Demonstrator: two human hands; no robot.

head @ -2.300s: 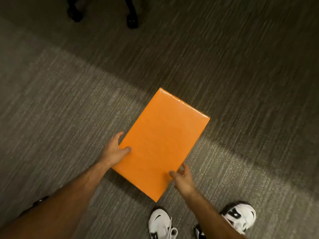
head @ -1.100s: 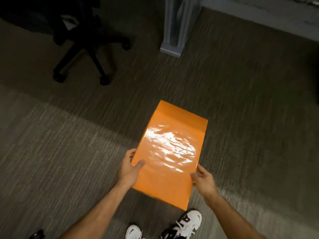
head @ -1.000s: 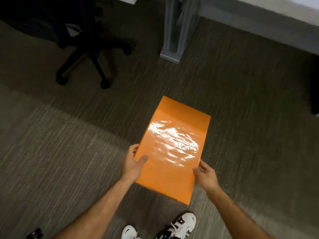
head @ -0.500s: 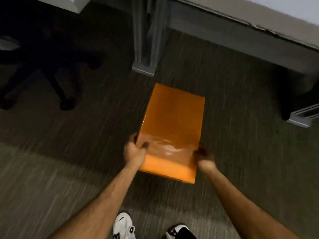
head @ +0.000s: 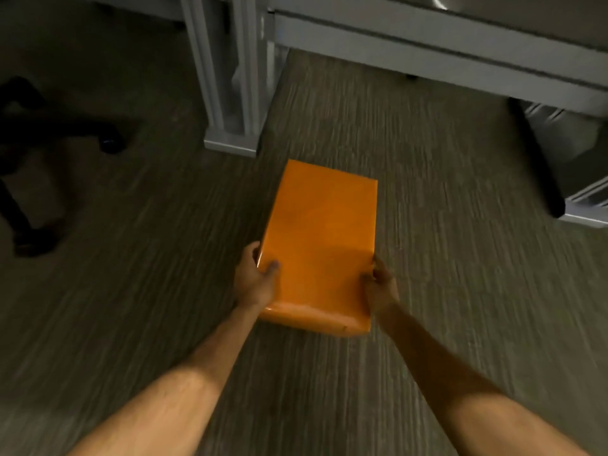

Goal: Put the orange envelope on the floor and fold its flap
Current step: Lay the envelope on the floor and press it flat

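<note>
Head view: both hands grip orange envelope (head: 320,245) side edges above carpet (head: 444,225)

Both forearms are bare to the hands (head: 255,283), no sleeves showing.

Orange envelope (head: 320,245): smooth paper w/ slight sheen, glinting at 6 o'clock edge. Floor (head: 444,258): matt ribbed carpet, looking rough. Desk leg (head: 230,77) at 12: painted metal, smooth, satin grey. Frame blurring fine detail.
</note>
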